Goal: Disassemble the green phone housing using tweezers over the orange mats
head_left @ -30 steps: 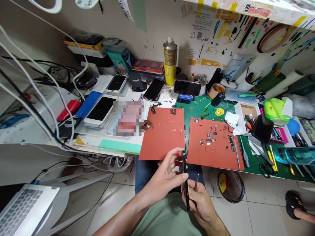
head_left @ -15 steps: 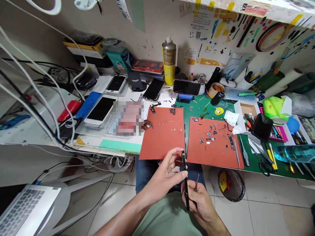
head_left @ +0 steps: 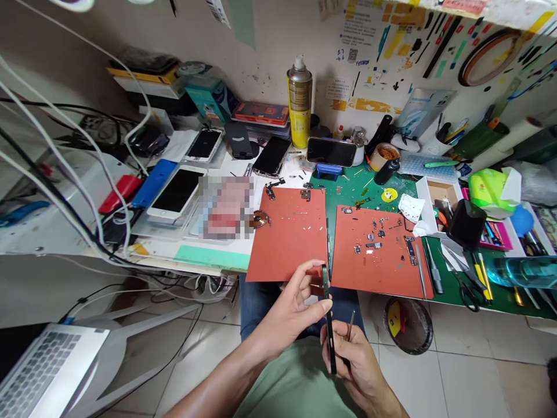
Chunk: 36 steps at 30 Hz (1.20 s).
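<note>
Over my lap, a thin dark phone frame (head_left: 329,331) is held on edge, its narrow side towards me. My left hand (head_left: 300,305) closes on its upper end, thumb on the near side and fingers behind. My right hand (head_left: 352,354) grips the lower end and also has a slim metal tool (head_left: 351,324) between its fingers; the kind of tool cannot be made out. Beyond my hands lie two red-brown mats, the left mat (head_left: 287,249) and the right mat (head_left: 378,276), with several small phone parts (head_left: 373,245) on the right one.
Phones (head_left: 178,191) lie on the bench at left. A yellow spray can (head_left: 299,104) stands at the back. To the right are scissors (head_left: 470,296), a clear blue bottle (head_left: 520,271) and a white box (head_left: 439,194) of tools. A waste bin (head_left: 409,337) stands on the floor; cables hang at left.
The view has shifted slightly. Both hands keep their hold on the phone frame, which has hardly moved; the slim tool in my right hand has shifted a little.
</note>
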### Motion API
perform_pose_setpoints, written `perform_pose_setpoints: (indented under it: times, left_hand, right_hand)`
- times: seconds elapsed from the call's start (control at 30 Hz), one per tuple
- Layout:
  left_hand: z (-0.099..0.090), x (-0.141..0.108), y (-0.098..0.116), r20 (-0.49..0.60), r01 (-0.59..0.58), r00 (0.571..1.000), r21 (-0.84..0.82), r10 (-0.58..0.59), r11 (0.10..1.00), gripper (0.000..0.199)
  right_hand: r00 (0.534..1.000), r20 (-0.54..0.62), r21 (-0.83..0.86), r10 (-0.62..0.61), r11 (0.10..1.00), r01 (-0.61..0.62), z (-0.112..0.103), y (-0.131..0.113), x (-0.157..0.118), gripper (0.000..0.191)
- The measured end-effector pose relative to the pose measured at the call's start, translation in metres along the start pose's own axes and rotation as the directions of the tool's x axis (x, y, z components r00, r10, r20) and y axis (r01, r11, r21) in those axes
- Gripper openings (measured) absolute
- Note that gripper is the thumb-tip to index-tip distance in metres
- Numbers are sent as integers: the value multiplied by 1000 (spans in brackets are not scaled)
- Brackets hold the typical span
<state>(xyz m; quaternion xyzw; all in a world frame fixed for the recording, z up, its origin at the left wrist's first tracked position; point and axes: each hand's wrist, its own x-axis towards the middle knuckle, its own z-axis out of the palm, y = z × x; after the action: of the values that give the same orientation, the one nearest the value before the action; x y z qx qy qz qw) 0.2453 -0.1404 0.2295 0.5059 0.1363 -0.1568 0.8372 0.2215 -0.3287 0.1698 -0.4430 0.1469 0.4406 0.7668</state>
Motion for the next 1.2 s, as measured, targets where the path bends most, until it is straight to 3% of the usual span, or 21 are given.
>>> perform_pose_setpoints:
  times: [0.23, 0.57, 0.93, 1.07, 1.2]
  left_hand:
    - [-5, 0, -3, 10, 42, 999, -54, -41, 998, 67]
    - [-3, 0, 2, 61, 45, 998, -173, -34, 984, 66]
    - [-8, -3, -2, 58, 68, 997, -220, -56, 973, 69]
    - [-7, -1, -3, -10, 88, 996, -261, -94, 961, 58]
    - [-4, 4, -3, -227, 72, 961, -338, -156, 938, 50]
  right_hand:
    - [999, 29, 36, -22, 999, 21, 2, 1, -7, 51]
    - [998, -48, 8, -46, 999, 47, 3, -4, -12, 52]
    - [997, -48, -20, -62, 998, 61, 4, -6, -10, 53]
    - [992, -62, -134, -107, 986, 98, 6, -2, -3, 60]
    - [973, -72, -365, -220, 913, 180, 6, -5, -9, 65]
